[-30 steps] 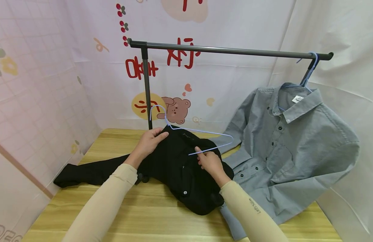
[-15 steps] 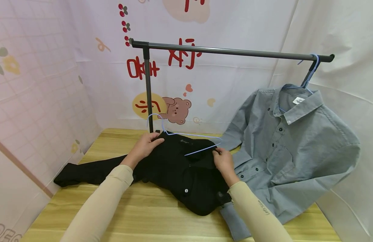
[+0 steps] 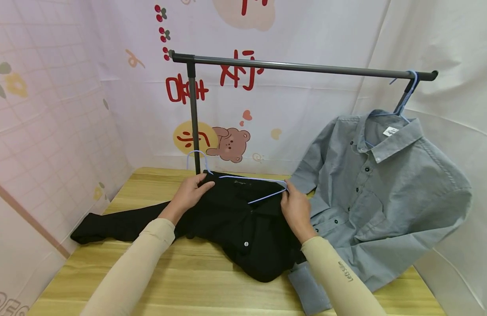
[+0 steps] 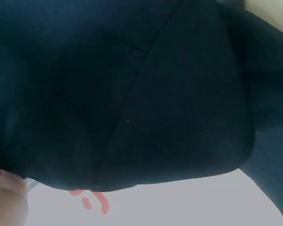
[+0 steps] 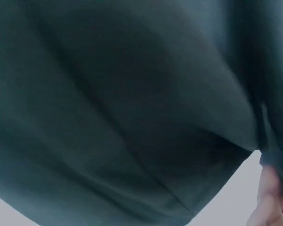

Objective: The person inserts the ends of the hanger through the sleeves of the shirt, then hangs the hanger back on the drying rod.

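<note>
At the thin, angular hanger (image 3: 267, 196), the left hand (image 3: 189, 192) and right hand (image 3: 297, 209) pinch a matte black shirt (image 3: 227, 219).

Black long-sleeved cloth garment (image 3: 227, 215): matt, smooth, fine weave. Thin pale-blue wire-like hanger (image 3: 251, 178): smooth; core material indeterminate. Blue-grey button-front cloth shirt (image 3: 389, 193): matt, creased. Dark grey tubular rail (image 3: 306, 67): metal-looking, smooth, soft sheen. Light-brown wood-grain tabletop (image 3: 204, 281): smooth, faintly glossy. White printed cloth backdrop (image 3: 306, 26): matt, wrinkled.
</note>
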`<state>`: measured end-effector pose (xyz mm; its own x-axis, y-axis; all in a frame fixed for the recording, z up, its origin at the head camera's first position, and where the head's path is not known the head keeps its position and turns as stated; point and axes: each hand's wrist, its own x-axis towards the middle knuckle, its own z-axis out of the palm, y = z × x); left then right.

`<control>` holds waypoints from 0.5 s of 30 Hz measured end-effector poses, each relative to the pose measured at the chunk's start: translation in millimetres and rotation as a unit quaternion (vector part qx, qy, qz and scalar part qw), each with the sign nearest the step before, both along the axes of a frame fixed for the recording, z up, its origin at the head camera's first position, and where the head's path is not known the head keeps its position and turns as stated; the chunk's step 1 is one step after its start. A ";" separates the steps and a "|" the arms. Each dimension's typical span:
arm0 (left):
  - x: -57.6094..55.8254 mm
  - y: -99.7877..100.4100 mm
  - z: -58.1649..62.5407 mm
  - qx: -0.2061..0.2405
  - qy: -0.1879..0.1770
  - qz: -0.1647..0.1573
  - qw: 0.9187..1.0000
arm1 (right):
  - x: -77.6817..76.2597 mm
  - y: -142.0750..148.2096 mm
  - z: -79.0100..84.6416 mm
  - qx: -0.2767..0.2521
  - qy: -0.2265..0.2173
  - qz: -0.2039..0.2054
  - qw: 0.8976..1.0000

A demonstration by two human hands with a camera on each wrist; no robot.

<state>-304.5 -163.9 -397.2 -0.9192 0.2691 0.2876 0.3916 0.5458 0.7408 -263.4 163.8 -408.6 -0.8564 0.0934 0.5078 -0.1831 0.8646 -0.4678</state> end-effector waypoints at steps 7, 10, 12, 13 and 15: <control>-2.0 -6.6 -2.5 -0.044 0.076 -0.028 0.996 | -5.4 11.9 21.0 -0.017 0.000 0.021 1.000; -1.8 -4.5 -5.1 -0.102 0.125 -0.015 0.987 | -5.6 9.3 26.7 -0.013 -0.002 0.024 1.000; 0.1 1.8 -4.7 -0.126 0.143 0.009 0.982 | -3.5 2.1 28.6 -0.014 -0.003 0.020 1.000; 1.5 6.2 -3.7 -0.124 0.144 0.023 0.982 | -1.1 -3.1 29.2 -0.014 -0.005 0.022 1.000; 5.0 15.2 0.5 -0.100 0.131 0.039 0.986 | 4.1 -14.6 29.1 -0.010 -0.007 0.042 0.999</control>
<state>-299.5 -148.7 -396.8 -0.8405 0.2763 0.4661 0.5063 0.7069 0.4939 -259.3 149.2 -379.5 -0.8687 0.0312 0.4944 -0.2474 0.8373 -0.4876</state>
